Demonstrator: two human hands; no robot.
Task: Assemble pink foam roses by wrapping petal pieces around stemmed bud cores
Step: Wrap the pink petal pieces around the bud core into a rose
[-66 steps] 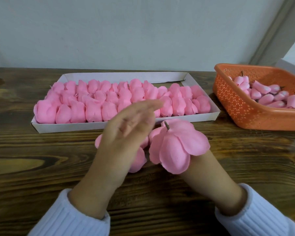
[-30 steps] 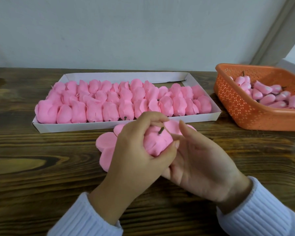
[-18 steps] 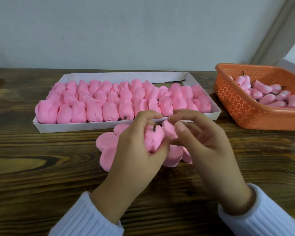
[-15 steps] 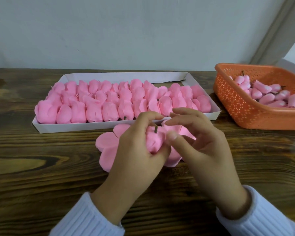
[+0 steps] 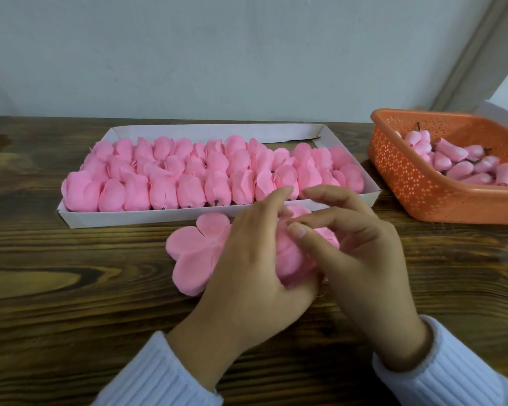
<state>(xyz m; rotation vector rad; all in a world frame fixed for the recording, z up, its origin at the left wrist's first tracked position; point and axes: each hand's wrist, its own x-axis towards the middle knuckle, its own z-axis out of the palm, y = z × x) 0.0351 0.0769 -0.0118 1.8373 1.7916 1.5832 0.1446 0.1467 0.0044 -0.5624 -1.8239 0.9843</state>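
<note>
My left hand (image 5: 247,259) grips a pink foam rose (image 5: 289,256) held stem-up over the table, petals folded round its bud core. My right hand (image 5: 361,259) is curled beside it, thumb and fingertips pressing the petals near the short dark stem (image 5: 304,223). A flat stack of pink petal pieces (image 5: 192,250) lies on the table just left of my left hand, partly hidden under it.
A long white cardboard tray (image 5: 159,215) behind my hands holds several rows of pink roses. An orange perforated basket (image 5: 408,186) at the right holds several stemmed bud cores. The table is dark wood, with a pale wall behind.
The spread petals have been folded up round the bud by my left hand. My right hand let go from under the flower and came over to press near the stem.
</note>
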